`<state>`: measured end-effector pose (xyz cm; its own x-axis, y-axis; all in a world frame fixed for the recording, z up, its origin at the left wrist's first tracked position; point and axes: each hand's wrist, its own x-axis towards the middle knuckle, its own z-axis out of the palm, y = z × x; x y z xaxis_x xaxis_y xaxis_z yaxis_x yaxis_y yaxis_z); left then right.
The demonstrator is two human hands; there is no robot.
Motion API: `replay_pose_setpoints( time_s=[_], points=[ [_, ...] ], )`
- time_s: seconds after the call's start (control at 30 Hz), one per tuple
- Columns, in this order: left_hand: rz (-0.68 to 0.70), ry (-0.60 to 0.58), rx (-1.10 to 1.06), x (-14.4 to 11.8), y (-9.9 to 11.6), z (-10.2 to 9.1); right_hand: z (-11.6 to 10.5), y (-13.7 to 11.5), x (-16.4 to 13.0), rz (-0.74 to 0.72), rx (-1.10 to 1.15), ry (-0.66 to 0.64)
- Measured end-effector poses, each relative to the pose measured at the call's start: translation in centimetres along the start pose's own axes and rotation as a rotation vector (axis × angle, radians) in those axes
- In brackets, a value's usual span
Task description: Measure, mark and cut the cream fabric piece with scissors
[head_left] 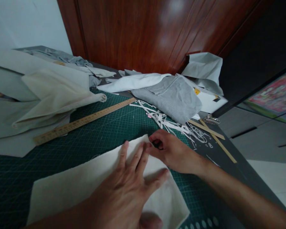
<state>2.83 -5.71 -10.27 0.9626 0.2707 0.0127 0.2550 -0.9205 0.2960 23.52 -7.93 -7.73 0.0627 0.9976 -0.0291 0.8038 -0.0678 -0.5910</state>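
Left hand (128, 187) spread flat, fingers apart, pinning white cloth (69, 187) on green cutting mat (105, 127), right hand (171, 152) pinching far corner with fingertips together; likely to pucker or slide if pulled against loose pressure

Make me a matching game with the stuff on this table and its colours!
Things:
1. cutting mat
2. long ruler
3. cloth piece under the left hand
4. folded fabric at the back

Colours:
A. grey
B. dark green
C. cream white
D. pale wood

Pairs: 1-B, 2-D, 3-C, 4-A
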Motion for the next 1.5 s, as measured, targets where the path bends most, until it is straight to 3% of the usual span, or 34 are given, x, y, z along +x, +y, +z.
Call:
replay_pose_setpoints(
  time_s=[0.17,0.3,0.53,0.8,0.97,1.17,1.33,1.5],
  points=[
    [0.007,0.025,-0.039,0.3,-0.5,0.4,-1.3,-0.4,-0.2,0.173,0.363,-0.17],
    [-0.006,-0.014,-0.053,0.6,-0.6,0.3,-1.1,-0.3,-0.7,0.335,0.612,-0.205],
    [0.003,-0.001,-0.068,0.4,-0.6,0.0,-0.7,0.0,-0.9,0.369,0.453,-0.243],
    [0.012,-0.084,-0.079,0.5,-0.7,0.0,0.7,2.4,-1.4,0.224,0.086,0.06],
    [-0.017,-0.021,-0.042,0.6,-0.3,0.3,1.7,2.1,-2.2,0.198,0.167,0.152],
    [0.029,0.028,0.021,0.4,-0.6,1.1,1.0,1.1,-1.7,0.157,0.356,0.105],
    [0.073,0.164,0.125,0.1,-0.8,2.2,0.6,0.9,-2.2,0.335,0.609,-0.002],
    [0.073,0.272,0.24,-0.2,-0.5,2.5,0.4,1.0,-3.9,0.378,0.554,-0.142]
  ],
)
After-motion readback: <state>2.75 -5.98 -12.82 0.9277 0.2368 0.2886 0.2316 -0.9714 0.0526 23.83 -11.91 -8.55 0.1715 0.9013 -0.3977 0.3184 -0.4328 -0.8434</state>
